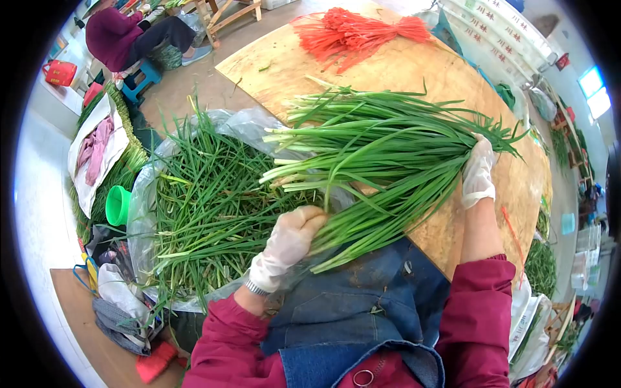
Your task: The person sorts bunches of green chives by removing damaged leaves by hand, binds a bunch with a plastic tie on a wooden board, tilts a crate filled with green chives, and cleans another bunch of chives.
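Observation:
A large loose bunch of garlic chives (381, 145) lies on the wooden board, pale stem ends to the left and green tips to the right. My right hand (479, 171), in a thin whitish glove, is closed around the bunch near its leaf tips. My left hand (290, 240), gloved too, is curled at the bunch's lower left edge. Its fingers are pinched at a chive stalk that bends up from them; part of the grip is hidden. Below and left of the bunch, a clear plastic liner (143, 213) holds a heap of loose chive leaves (207, 200).
Red plastic ties (362, 32) lie at the far side of the wooden board (517, 194). A green cup (118, 205) stands left of the liner. Another person (119, 39) sits on a blue stool (141, 81) at the upper left. Stacked white boxes (498, 32) stand behind the board.

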A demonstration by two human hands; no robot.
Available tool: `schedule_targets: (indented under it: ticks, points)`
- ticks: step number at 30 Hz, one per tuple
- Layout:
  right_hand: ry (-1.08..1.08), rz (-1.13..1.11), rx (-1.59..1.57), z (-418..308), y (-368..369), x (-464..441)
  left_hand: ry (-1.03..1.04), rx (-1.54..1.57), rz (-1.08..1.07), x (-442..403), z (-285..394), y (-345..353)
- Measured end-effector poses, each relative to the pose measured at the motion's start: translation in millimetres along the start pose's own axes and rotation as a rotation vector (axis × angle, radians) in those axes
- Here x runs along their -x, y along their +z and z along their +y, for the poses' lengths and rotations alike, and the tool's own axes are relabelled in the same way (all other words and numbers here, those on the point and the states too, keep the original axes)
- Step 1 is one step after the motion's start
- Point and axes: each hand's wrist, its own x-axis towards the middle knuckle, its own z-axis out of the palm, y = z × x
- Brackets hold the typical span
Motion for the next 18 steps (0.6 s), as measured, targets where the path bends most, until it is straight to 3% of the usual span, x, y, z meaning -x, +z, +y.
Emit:
schedule_targets:
  ticks: [1, 3, 5, 7, 11, 13, 18]
  points:
    - [-0.001, 0.008, 0.019, 0, -1, 1, 0.162, -0.076, 0.062, 6, -14, -3]
    - [-0.007, 0.019, 0.057, -2, -1, 3, 0.157, -0.228, 0.123, 24, -31, -22]
    - [0.011, -0.051, -0.025, -2, -2, 6, -0.032, -0.421, 0.325, 36, -48, -42]
    - [0.023, -0.066, -0.043, -4, -3, 9, -0.032, -0.766, 0.556, 47, -70, -68]
    - [0.031, -0.056, -0.014, -1, 0, 3, 0.465, -0.51, 0.417, 40, -9, -40]
    - [0.069, -0.058, -0.031, -1, -2, 2, 0.429, -0.507, 0.353, 30, 14, -15]
    - [0.062, -0.025, -0.004, 1, -2, -4, 0.507, -0.687, 0.31, 19, -3, 2]
